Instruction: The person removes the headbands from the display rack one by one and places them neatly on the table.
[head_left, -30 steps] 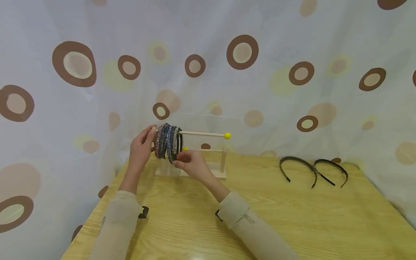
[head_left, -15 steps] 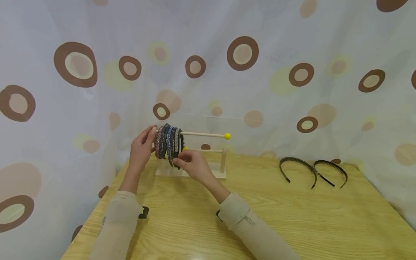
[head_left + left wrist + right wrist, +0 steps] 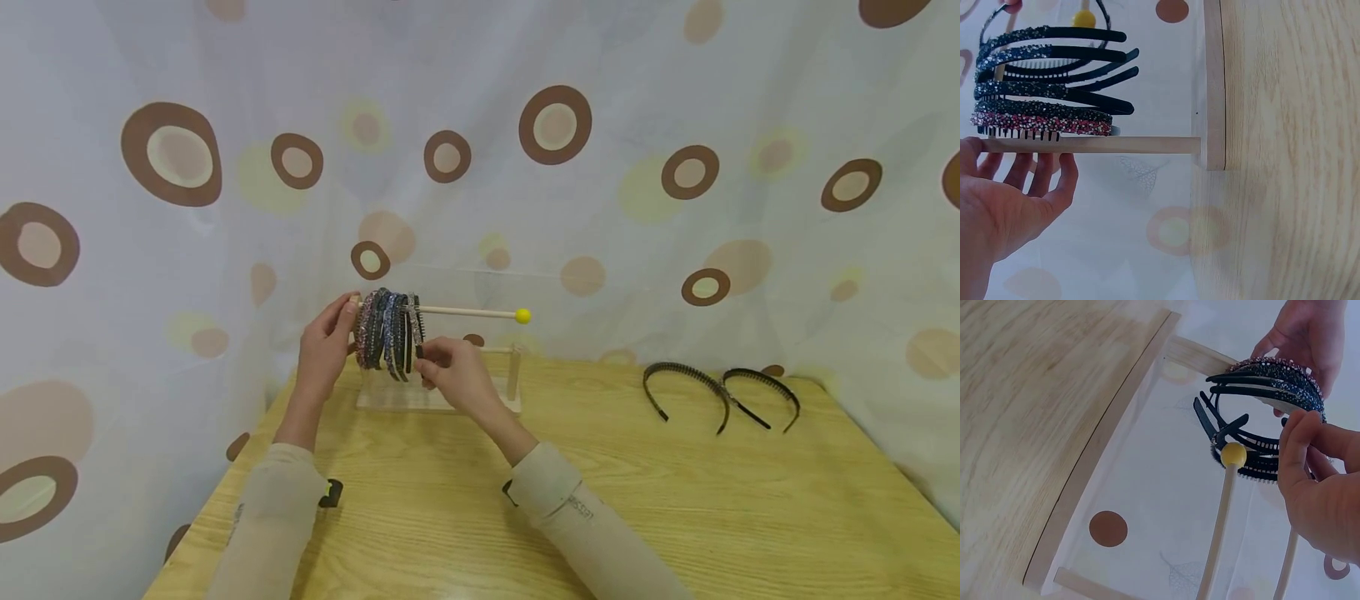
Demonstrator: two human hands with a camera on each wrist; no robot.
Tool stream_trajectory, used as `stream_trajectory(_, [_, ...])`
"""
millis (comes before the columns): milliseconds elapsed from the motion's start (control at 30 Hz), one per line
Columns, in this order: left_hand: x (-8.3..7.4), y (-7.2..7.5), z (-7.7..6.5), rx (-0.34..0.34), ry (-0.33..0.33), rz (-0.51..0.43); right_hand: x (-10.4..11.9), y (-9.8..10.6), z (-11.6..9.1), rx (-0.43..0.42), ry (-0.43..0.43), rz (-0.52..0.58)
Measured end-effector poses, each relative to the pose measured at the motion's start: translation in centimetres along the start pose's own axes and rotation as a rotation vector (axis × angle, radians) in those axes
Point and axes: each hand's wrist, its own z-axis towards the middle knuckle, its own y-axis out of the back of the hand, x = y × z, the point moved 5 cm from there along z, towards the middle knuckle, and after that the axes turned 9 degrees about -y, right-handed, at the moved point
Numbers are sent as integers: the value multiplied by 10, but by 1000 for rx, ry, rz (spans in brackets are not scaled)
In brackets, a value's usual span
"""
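Left grip (image 3: 322,348) holds wooden stand (image 3: 393,402) at upper rod's (image 3: 472,312) left end. Right grip (image 3: 459,377) pinches dark tip of silvery headband (image 3: 413,313), which hangs on that rod! Just left, glittery headbands (image 3: 385,333) bunch tight, pink through blue. Yellow ball (image 3: 522,317) caps rod's right end. Over right on counter (image 3: 615,483), two dark headbands (image 3: 681,367) lie side by side. Spotted curtain (image 3: 495,212) fills background.

Before me spreads a light, grained wooden table (image 3: 712,500), on which a pale wooden stand (image 3: 480,402) rests at eleven o'clock from me, while a dark headband (image 3: 686,367) and a second headband (image 3: 765,374) lie around two o'clock, so close that I cannot tell whether they touch.
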Motion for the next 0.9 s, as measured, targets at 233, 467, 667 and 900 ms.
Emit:
stream_trajectory(233, [0,0,1,6,-7,3,2,9,1,-51,48,-87])
stream_trajectory(467, [-21,-2,-7,19,13,-10,0,10,3,-87,98,-105])
stream_trajectory(667, [-37,-2,-12,18,30,-14,-3,10,6,-135,142,-89])
stream_trajectory(900, [-34,-1,-10,20,34,-23,-8,8,9,-171,204,-46])
